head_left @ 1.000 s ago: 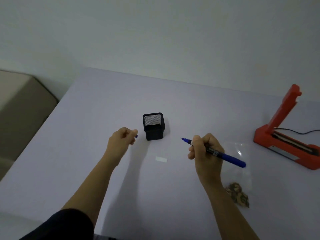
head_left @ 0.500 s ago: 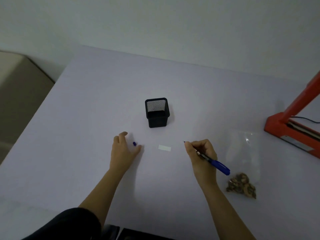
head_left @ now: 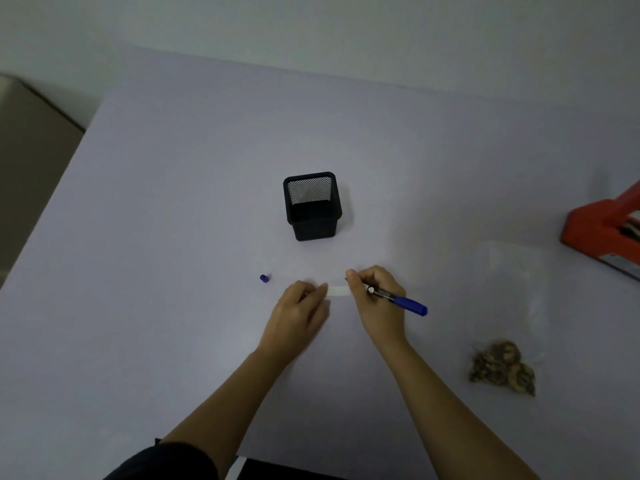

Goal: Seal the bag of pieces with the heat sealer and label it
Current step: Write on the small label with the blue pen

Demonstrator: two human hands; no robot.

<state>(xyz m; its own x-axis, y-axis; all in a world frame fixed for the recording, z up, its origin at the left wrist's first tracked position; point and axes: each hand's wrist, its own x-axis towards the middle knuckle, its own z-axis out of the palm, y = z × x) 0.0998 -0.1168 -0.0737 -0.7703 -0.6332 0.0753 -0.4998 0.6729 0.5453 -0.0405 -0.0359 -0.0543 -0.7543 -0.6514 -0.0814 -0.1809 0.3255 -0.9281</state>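
Note:
A small white label (head_left: 338,291) lies on the table between my hands. My left hand (head_left: 300,311) rests on the table with its fingertips at the label's left end. My right hand (head_left: 379,299) grips a blue pen (head_left: 398,300), tip near the label's right end. The pen's blue cap (head_left: 264,278) lies alone to the left. A clear plastic bag (head_left: 509,306) with brown pieces (head_left: 502,367) in its near end lies at the right. The red heat sealer (head_left: 604,226) stands at the right edge, partly cut off.
A black mesh pen holder (head_left: 312,206) stands just behind my hands, mid-table. The pale table (head_left: 156,237) reaches the wall at the back. Its left edge drops off beside a beige surface (head_left: 31,161).
My left hand let go of the blue cap, left it on the table and moved right to the label. My right hand brought the pen tip to the label.

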